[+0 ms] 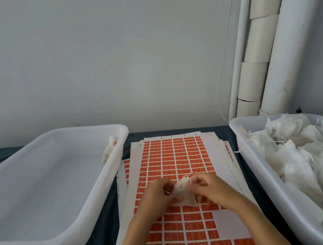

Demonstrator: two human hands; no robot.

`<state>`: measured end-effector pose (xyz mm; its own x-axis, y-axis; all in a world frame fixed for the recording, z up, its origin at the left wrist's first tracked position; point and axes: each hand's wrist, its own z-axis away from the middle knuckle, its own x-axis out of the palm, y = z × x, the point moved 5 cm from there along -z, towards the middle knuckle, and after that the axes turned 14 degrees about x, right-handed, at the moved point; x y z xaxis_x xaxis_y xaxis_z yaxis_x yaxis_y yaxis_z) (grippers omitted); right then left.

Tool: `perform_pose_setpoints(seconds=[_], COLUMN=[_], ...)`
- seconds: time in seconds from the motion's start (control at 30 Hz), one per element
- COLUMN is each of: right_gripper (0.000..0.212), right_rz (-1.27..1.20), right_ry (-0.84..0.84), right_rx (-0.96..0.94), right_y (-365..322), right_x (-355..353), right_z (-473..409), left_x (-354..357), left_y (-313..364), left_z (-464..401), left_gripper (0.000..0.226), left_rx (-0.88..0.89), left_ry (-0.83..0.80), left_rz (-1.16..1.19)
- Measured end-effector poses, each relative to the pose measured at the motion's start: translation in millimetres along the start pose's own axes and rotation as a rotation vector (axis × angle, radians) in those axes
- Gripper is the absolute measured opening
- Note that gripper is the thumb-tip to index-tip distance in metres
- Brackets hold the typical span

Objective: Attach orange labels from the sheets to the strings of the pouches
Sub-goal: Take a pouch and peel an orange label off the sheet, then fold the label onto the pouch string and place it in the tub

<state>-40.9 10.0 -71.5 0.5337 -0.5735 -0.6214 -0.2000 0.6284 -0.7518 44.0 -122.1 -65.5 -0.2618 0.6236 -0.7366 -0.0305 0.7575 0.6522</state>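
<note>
A small white pouch (183, 193) is held over a stack of sheets of orange labels (174, 158) in the middle of the table. My left hand (157, 197) grips the pouch's left side. My right hand (211, 186) pinches its top right, where thin white strings and a bit of orange label (190, 175) stick up. The top sheet has a bare white patch (229, 220) where labels are gone.
A white plastic bin (54, 241) stands at the left, holding one pouch (109, 149) against its far right wall. At the right, another white bin (253, 162) is heaped with several white pouches (309, 152). White and cardboard rolls (274, 40) lean on the wall behind.
</note>
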Motion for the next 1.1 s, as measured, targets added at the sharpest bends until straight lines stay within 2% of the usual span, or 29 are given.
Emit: perform_pose_setpoints(seconds=[0.1,0.23,0.33,0.4,0.47,0.53,0.6,0.77,0.87,0.97,1.03,1.1], right_gripper=[0.016,0.011,0.009,0.014,0.019,0.014,0.011,0.017,0.02,0.02,0.021,0.031], right_rz=[0.009,-0.251,-0.391,-0.475,-0.591,-0.703,-0.746,-0.675,-0.584,-0.306,-0.153,0.064], right_ry=[0.018,0.046,0.079,0.112,0.126,0.116,0.1,0.033,0.006,0.044,0.038,0.073], right_rx=[0.013,0.082,0.105,0.062,-0.002,-0.053,-0.081,-0.115,-0.193,-0.292,-0.351,-0.415], right_y=[-4.1,-13.5,-33.7,-55.6,-82.2,-107.9,-132.3,-178.4,-193.4,-202.7,-208.4,-216.1], right_x=[2.8,-4.4,-10.3,-16.0,-23.4,-28.3,-27.6,6.2,34.6,60.0,74.8,86.6], right_z=[0.0,-9.6,-21.7,-29.7,-36.9,-44.2,-52.9,-77.2,-90.1,-99.3,-103.6,-109.1], left_x=[-3.1,-17.5,-38.3,-58.3,-83.6,-111.7,-137.5,-185.6,-194.8,-192.2,-189.3,-186.8], left_y=[4.0,10.3,18.6,29.9,42.4,52.1,51.9,4.2,-43.6,-93.4,-119.6,-139.4], left_z=[-5.1,-20.9,-39.4,-50.8,-61.0,-68.0,-74.0,-74.8,-65.3,-54.4,-50.0,-47.3], left_gripper=[0.015,0.013,0.023,0.022,0.013,0.004,0.006,0.013,0.016,0.014,0.022,0.022], left_rx=[-0.003,-0.068,-0.124,-0.128,-0.108,-0.098,-0.09,-0.111,-0.179,-0.255,-0.279,-0.306], left_ry=[0.054,0.205,0.277,0.321,0.416,0.501,0.545,0.559,0.614,0.681,0.686,0.681], left_rz=[-0.02,-0.067,-0.096,-0.131,-0.173,-0.224,-0.247,-0.135,0.114,0.336,0.391,0.418])
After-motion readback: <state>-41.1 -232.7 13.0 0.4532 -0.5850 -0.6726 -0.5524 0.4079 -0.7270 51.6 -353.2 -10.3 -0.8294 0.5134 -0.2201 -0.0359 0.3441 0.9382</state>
